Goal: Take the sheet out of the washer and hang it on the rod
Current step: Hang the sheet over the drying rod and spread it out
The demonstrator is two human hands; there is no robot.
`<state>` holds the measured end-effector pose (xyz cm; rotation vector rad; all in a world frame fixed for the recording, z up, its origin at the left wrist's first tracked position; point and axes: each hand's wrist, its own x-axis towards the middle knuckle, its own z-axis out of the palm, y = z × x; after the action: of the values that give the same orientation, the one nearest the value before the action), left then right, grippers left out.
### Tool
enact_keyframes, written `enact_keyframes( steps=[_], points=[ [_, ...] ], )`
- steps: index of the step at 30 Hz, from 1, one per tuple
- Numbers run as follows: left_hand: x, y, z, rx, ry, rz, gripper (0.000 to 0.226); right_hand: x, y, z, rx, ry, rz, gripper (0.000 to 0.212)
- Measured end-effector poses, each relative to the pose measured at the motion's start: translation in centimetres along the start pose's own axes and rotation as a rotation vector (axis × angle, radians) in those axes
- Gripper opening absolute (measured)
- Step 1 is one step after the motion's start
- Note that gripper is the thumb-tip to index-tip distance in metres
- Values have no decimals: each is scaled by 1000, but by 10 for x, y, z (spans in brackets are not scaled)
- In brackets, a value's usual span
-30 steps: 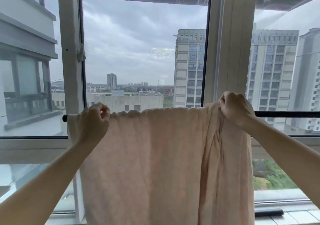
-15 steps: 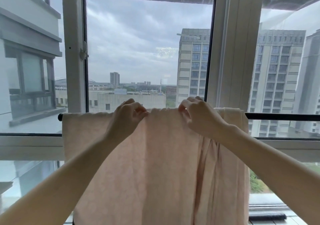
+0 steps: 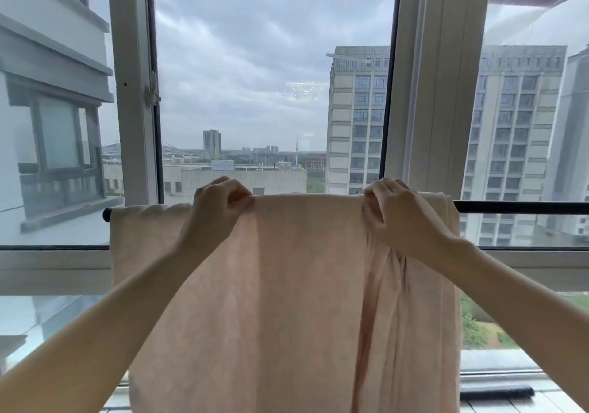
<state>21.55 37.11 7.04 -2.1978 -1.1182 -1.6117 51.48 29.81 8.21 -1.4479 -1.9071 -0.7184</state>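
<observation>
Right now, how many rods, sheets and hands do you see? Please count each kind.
Black rod: 1
Pink sheet: 1, draped over the rod
Hands: 2, left hand and right hand, each pinching the sheet's top edge
Total: 4

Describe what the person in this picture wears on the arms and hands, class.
Nothing is worn. The left hand and right hand are bare: no gloves, no rings showing on the fingers. The left forearm and right forearm are bare too: no sleeves, watch or bracelet in view.
</observation>
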Motion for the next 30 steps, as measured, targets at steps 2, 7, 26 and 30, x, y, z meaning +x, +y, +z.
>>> enact_keyframes(
  steps=[2,7,26,30],
  points=[
    [0,0,2,9,-1,6,2,-5,7,-4,-85,-18,5,26],
    [-1,4,12,46,6,10,3,-18,26,-14,-233,-109,193,39],
    [-5,16,23,103,97,-50,6,-40,-7,7,384,117,860,104],
    [-6,17,22,107,94,-38,7,-32,-21,9,375,81,914,93]
  ],
)
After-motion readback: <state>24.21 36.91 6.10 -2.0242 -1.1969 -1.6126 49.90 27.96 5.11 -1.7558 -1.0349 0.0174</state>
